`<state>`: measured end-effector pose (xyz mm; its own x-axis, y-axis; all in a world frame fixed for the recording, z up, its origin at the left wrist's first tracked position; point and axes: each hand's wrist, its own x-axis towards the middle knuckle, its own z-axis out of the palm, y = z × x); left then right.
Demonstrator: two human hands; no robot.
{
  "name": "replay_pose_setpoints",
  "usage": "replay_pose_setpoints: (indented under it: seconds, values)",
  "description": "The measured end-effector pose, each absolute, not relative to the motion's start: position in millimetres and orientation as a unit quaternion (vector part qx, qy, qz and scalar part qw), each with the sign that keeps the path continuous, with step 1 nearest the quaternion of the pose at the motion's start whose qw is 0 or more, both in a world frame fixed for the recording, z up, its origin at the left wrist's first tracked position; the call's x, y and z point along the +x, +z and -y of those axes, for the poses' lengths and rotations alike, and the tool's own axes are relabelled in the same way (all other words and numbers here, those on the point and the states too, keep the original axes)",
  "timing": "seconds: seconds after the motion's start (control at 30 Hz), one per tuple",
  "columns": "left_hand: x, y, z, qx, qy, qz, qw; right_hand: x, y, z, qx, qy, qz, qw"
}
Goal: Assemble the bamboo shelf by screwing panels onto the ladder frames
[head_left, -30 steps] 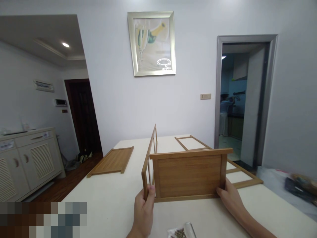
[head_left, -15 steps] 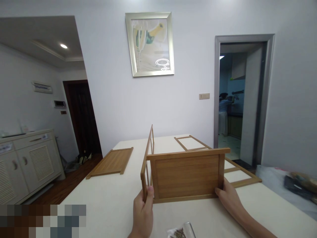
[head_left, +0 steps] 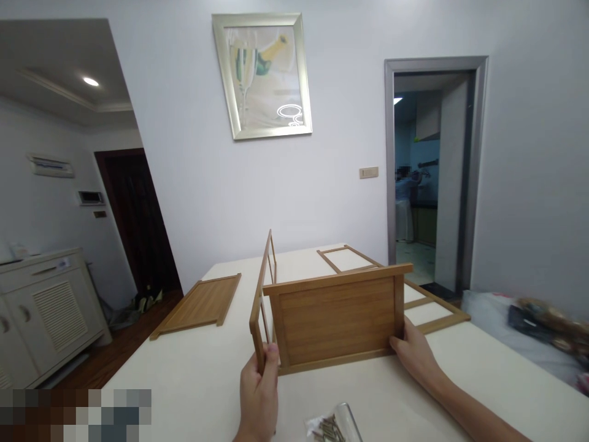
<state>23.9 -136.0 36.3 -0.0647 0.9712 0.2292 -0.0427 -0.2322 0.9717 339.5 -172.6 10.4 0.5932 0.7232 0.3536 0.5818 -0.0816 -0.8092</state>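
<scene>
A bamboo panel [head_left: 335,322] stands on edge on the white table [head_left: 193,380], facing me. A slatted bamboo side frame [head_left: 262,293] stands upright against its left end and runs away from me. My left hand [head_left: 259,393] is closed round the near post of that frame at the panel's lower left corner. My right hand [head_left: 413,353] grips the panel's lower right corner, thumb on its front face. A second bamboo frame [head_left: 416,301] lies flat on the table behind the panel.
A flat bamboo shelf board [head_left: 200,304] lies at the table's left edge. A clear bag of screws [head_left: 332,425] sits near me. A plastic bag [head_left: 529,325] lies at right. A white cabinet [head_left: 41,307] stands left. A person [head_left: 404,202] stands beyond the doorway.
The view has swung right and slightly up, so everything sits further left in frame. Both hands keep the same grip on the panel and side frame.
</scene>
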Motion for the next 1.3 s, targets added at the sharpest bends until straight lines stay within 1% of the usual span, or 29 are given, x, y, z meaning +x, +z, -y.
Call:
replay_pose_setpoints:
  seconds: [0.43,0.6,0.73,0.87,0.97,1.1,1.2,1.3]
  values:
    - [18.2,37.1,132.2,0.561,0.563,-0.417,0.440,333.1,12.4,175.8,-0.725,0.075,0.458,0.509]
    - [16.1,35.8,129.2,0.553,0.562,-0.411,0.457,334.5,9.0,174.7,-0.696,0.086,0.467,0.539]
    - [11.6,37.8,119.8,0.525,0.602,-0.388,0.460,334.8,9.0,174.3,-0.654,0.122,0.475,0.576]
    - [5.4,38.4,106.1,0.476,0.644,-0.372,0.469,333.1,13.7,175.9,-0.642,0.137,0.472,0.588]
    - [3.4,37.0,98.0,0.439,0.660,-0.360,0.491,332.4,16.3,177.5,-0.660,0.127,0.452,0.587]
    - [3.0,35.7,91.7,0.382,0.679,-0.350,0.520,338.0,15.0,177.9,-0.721,0.084,0.396,0.563]
    - [1.0,34.2,87.5,0.334,0.686,-0.348,0.545,350.3,13.5,177.3,-0.758,0.053,0.360,0.542]
    - [-2.3,30.0,81.5,0.284,0.683,-0.348,0.577,369.8,12.9,177.0,-0.775,0.040,0.317,0.545]
